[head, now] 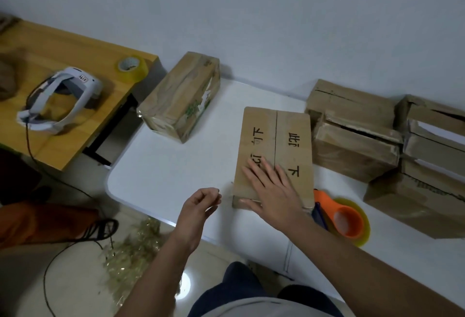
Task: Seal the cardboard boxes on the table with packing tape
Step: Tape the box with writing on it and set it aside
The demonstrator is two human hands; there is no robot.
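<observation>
Left hand (201,206) loosely curled, grasping nothing, just left of the flat cardboard box (274,150) at frame centre. Right hand (270,190) spread flat on its near end, fingers (254,168) straight across the centre seam, running near-to-far, apparently untaped. Orange tape dispenser (342,218) lower right, nearer the right hand.

Closed lettered box (274,150) lies flat mid-table.

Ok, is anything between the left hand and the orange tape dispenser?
Yes. The flat brown cardboard box and the right hand pressing on it lie between the left hand and the orange tape dispenser, which sits at the box's right near corner.
</observation>
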